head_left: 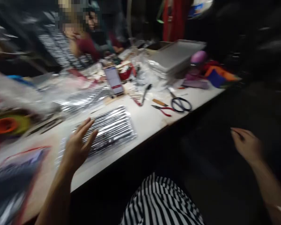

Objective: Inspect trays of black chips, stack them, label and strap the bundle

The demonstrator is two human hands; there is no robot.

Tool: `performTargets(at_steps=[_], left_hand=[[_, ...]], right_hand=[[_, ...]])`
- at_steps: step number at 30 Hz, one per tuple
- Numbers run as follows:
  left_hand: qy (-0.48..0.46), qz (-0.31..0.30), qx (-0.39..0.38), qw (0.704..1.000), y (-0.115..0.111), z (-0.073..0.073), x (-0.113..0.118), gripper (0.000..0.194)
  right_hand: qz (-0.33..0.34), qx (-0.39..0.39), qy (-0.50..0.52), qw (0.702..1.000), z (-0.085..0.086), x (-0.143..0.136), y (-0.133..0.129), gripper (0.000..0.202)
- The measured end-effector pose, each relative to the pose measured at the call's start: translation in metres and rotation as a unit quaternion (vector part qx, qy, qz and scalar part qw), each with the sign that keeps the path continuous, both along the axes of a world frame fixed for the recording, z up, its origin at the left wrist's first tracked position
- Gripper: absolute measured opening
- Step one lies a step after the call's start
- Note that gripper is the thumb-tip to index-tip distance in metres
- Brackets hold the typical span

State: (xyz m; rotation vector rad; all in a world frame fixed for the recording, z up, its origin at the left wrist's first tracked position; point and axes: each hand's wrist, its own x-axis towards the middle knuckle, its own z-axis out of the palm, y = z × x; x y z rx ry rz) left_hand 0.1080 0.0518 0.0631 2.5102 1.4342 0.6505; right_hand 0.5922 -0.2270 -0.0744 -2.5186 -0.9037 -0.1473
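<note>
Head view shows the left grip [81,142] wide, fingers spread, with a clear packet of silvery rods [114,125] under and just right of it on the counter [146,123]; contact is unclear. The right grip [248,145] is curled, beyond the counter's edge; whether it holds anything, I cannot tell. Pressing fingers flat would likely steady the slick packet best

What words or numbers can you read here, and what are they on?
None can be read.
Phone screen: too small and blurred.
Blue-and-white item at the top: too blurred.
Silvery pack by the left hand: no writing I can make out.
</note>
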Motion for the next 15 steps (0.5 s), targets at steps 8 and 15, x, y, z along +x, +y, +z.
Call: performTargets(at_steps=[8, 15], left_hand=[[-0.189, -0.129, -0.69, 0.687, -0.148, -0.13, 0.201, 0.034], [-0.207, -0.059, -0.765, 0.607, -0.177, -0.207, 0.278, 0.046]], right_hand=[[-0.131, -0.149, 0.04, 0.979, -0.026, 0.105, -0.005, 0.054], [-0.12, -0.179, 0.04, 0.976, -0.048, 0.081, -0.035, 0.048]])
